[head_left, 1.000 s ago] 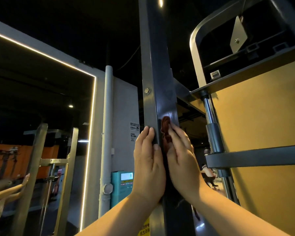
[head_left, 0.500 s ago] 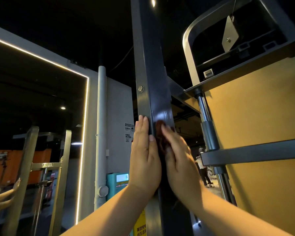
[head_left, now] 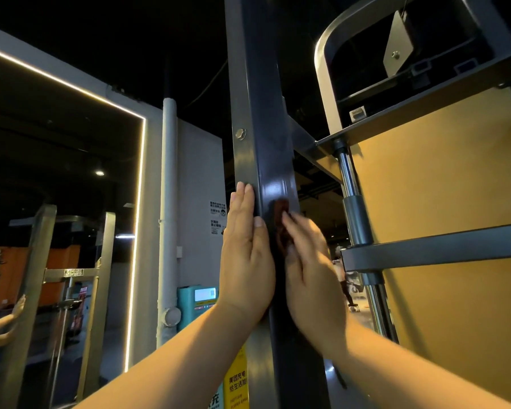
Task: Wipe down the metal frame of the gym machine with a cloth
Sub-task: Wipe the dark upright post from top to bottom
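Two bare forearms rise from the bottom edge and meet at a dark upright post [head_left: 266, 113] of the gym machine's metal frame, right in front of the camera. The left grip [head_left: 245, 261] lies flat against the post's left face, fingers straight and together, thumb resting along the front corner, holding nothing. The right grip [head_left: 310, 267] is blurred; its fingers look fairly straight and press a dark reddish cloth [head_left: 281, 211] onto the post's front face, the cloth peeking out above the fingertips, at about the height of the left fingertips. The paint just above the cloth shines. A bolt [head_left: 240, 133] sits on the post's left face, higher up, and a yellow sticker [head_left: 238, 379] with printed characters is fixed low on that same side. To the right, a grey crossbar [head_left: 440, 249] runs from a chrome guide rod [head_left: 347, 175] across a yellow panel [head_left: 440, 187]. Behind the post on the left stands a white pipe [head_left: 168, 202] against a grey wall, with a teal kiosk [head_left: 198, 299] at its foot. Farther left a lit strip [head_left: 139, 202] outlines a dark opening, a pale metal rack [head_left: 39, 261] stands before it, and another person's hand [head_left: 15, 311] shows at the edge.
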Tool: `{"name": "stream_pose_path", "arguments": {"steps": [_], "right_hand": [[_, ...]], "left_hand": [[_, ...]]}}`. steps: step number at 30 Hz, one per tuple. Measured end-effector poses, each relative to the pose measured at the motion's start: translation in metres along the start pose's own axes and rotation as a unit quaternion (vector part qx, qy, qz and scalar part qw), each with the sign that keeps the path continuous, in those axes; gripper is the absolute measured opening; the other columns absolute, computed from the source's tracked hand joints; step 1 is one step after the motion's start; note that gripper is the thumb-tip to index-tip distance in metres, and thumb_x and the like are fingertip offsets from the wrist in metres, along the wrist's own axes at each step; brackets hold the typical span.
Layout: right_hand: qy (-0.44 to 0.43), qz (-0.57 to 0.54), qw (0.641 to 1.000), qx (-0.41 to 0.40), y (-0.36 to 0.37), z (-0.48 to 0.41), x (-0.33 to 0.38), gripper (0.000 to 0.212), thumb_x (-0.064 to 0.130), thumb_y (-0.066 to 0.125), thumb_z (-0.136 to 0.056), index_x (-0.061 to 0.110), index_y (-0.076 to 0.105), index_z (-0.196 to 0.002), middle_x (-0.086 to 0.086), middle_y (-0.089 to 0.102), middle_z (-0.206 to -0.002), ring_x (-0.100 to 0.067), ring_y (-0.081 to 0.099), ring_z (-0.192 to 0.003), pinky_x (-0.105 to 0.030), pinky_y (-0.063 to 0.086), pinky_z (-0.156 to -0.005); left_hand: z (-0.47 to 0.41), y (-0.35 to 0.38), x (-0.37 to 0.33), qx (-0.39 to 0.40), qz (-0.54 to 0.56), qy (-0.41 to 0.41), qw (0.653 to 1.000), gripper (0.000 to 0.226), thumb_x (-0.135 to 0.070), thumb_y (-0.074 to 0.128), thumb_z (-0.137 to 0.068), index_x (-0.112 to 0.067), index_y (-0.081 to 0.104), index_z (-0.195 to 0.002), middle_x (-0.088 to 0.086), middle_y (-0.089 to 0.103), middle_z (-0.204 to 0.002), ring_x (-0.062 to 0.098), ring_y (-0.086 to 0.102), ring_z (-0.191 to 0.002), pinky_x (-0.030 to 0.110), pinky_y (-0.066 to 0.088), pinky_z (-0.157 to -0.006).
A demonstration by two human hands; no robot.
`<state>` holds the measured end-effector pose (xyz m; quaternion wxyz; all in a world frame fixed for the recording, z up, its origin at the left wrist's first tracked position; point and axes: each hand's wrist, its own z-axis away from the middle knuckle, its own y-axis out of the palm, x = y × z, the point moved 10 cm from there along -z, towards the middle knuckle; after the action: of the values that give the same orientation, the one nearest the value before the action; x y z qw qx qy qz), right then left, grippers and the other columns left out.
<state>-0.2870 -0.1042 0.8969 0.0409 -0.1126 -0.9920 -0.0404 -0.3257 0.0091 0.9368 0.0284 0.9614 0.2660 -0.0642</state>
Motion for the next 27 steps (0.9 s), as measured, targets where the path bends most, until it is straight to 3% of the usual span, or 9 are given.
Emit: {"name": "stream_pose_path", "arguments": {"steps": [2,6,12,16,19,24,27], "right_hand": [[-0.011,0.002,1.0,0.012,0.002,0.041,0.004,0.057,0.016,0.041,-0.103,0.039,0.039,-0.154,0.029,0.028,-0.161,0.0,0.024,-0.151,-0.011,0.022,-0.118],[-0.021,-0.018,0.999,0.046,0.002,0.038,0.009,0.06,0.011,0.041,-0.102,0.038,0.035,-0.155,0.025,0.026,-0.164,-0.002,0.022,-0.153,-0.013,0.021,-0.12],[0.055,-0.023,0.998,0.016,0.008,-0.06,-0.001,0.05,0.014,0.039,-0.11,0.03,0.037,-0.157,0.01,0.029,-0.165,-0.011,0.023,-0.154,-0.041,0.03,-0.125],[0.014,-0.016,1.0,0.011,0.008,-0.005,0.004,0.051,0.021,0.036,-0.108,0.036,0.035,-0.156,0.018,0.025,-0.166,-0.004,0.019,-0.154,-0.038,0.027,-0.125],[-0.029,-0.015,0.999,0.027,0.007,0.036,0.009,0.057,0.015,0.039,-0.104,0.039,0.034,-0.155,0.023,0.025,-0.165,-0.006,0.021,-0.154,-0.036,0.025,-0.125],[0.029,-0.047,0.998,0.041,0.008,-0.016,0.001,0.052,0.019,0.038,-0.106,0.042,0.033,-0.153,0.02,0.027,-0.164,-0.001,0.019,-0.153,-0.039,0.026,-0.126],[0.057,-0.049,0.997,0.027,0.01,-0.034,0.0,0.051,0.015,0.041,-0.108,0.038,0.038,-0.153,0.018,0.029,-0.163,-0.002,0.019,-0.153,-0.033,0.024,-0.127]], "left_hand": [[0.001,0.0,0.001,-0.001,0.011,0.0,1.0,0.05,-0.033,0.035,-0.101,-0.049,0.028,-0.148,-0.033,0.02,-0.161,-0.014,0.013,-0.151,0.03,0.012,-0.13],[0.002,-0.001,0.001,-0.012,0.026,0.008,1.0,0.049,-0.03,0.037,-0.102,-0.044,0.033,-0.148,-0.03,0.024,-0.161,-0.013,0.016,-0.151,0.025,0.014,-0.128],[0.005,-0.006,0.004,-0.031,0.021,-0.004,0.999,0.05,-0.004,0.04,-0.11,-0.032,0.039,-0.151,-0.012,0.032,-0.166,-0.014,0.02,-0.149,0.014,0.016,-0.124],[0.019,-0.006,0.01,-0.028,0.031,-0.008,0.999,0.047,-0.01,0.04,-0.11,-0.028,0.042,-0.153,-0.012,0.032,-0.166,-0.011,0.02,-0.151,0.015,0.018,-0.124],[0.023,-0.008,0.01,-0.044,0.025,-0.001,0.999,0.049,-0.017,0.039,-0.106,-0.026,0.043,-0.153,-0.012,0.033,-0.166,-0.009,0.022,-0.151,0.016,0.018,-0.124],[0.023,-0.009,0.008,-0.046,0.034,0.0,0.998,0.047,-0.023,0.039,-0.102,-0.042,0.041,-0.146,-0.017,0.034,-0.164,-0.007,0.024,-0.151,0.021,0.021,-0.126],[0.023,-0.009,0.008,-0.048,0.034,-0.003,0.998,0.048,-0.025,0.04,-0.101,-0.044,0.042,-0.144,-0.019,0.034,-0.163,-0.009,0.026,-0.15,0.025,0.022,-0.127]]}}
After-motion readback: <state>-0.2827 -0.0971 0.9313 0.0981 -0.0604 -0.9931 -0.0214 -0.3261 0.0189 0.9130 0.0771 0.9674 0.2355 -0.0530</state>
